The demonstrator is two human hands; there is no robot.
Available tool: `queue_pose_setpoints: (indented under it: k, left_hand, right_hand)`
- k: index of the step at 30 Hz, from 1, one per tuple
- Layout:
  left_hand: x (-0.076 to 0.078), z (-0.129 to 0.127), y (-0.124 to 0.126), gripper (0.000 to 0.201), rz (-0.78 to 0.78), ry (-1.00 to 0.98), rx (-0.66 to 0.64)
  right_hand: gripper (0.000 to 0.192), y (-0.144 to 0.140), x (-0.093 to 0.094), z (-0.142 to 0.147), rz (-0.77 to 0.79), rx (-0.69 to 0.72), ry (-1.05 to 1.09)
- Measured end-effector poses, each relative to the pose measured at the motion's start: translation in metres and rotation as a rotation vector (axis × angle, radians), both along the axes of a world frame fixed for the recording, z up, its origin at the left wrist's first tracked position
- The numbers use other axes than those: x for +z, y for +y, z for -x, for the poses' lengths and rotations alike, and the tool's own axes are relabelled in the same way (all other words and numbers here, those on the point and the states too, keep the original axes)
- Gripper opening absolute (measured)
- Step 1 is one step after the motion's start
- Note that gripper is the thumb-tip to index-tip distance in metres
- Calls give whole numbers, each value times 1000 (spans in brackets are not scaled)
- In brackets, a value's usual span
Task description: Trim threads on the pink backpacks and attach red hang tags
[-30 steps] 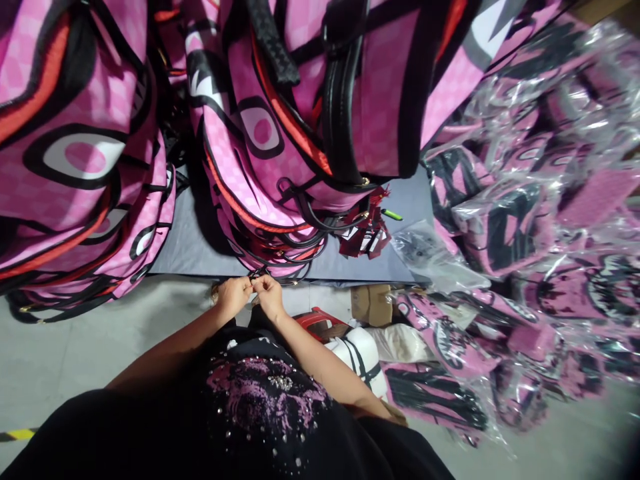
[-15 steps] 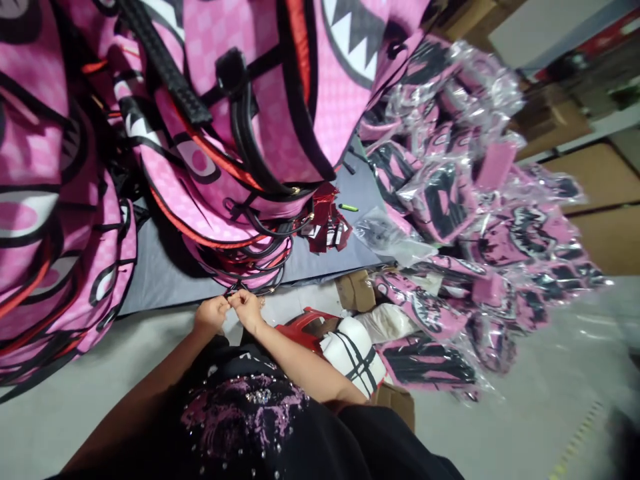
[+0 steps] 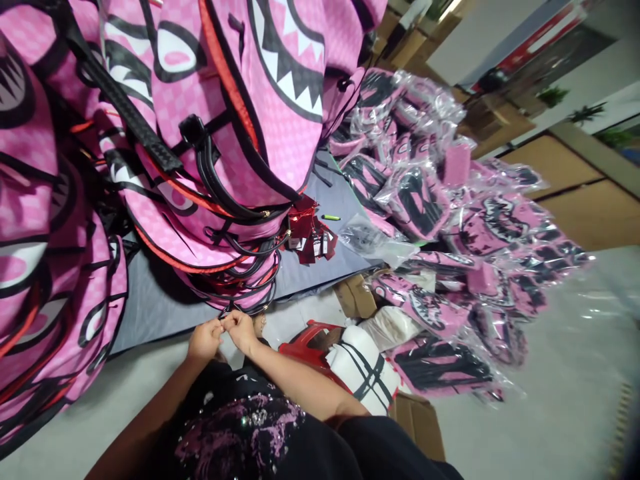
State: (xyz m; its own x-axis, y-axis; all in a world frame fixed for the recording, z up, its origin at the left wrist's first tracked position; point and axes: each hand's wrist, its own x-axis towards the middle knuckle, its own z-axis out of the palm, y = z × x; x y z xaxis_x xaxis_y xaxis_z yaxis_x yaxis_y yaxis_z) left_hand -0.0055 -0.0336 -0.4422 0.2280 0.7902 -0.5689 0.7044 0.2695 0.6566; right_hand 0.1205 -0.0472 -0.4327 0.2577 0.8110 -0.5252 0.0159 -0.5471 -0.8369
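A pale concrete floor [image 3: 550,400] runs beneath the grey-covered surface [image 3: 165,303]. Nearest, the left hand [image 3: 204,341] and right hand [image 3: 241,330] meet fingertip to fingertip, each grip pinched shut on a thin black cord [image 3: 235,311] hanging at the surface's front edge. Just beyond rises a stack of pink checkered shark-mouth bags [image 3: 240,120]. Well to the right lies a heap of pink pouches in clear plastic wrap [image 3: 450,220].
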Motion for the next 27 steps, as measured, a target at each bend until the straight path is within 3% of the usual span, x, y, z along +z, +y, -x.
queue_pose_setpoints:
  k: [14,27]
  left_hand:
    - [0,0,-5,15,3,-31,17]
    - [6,-11,-9,12,-64,101,8]
  right_hand:
    - [9,1,4,-1,45,11,9]
    - [13,1,5,-9,135,17,-1]
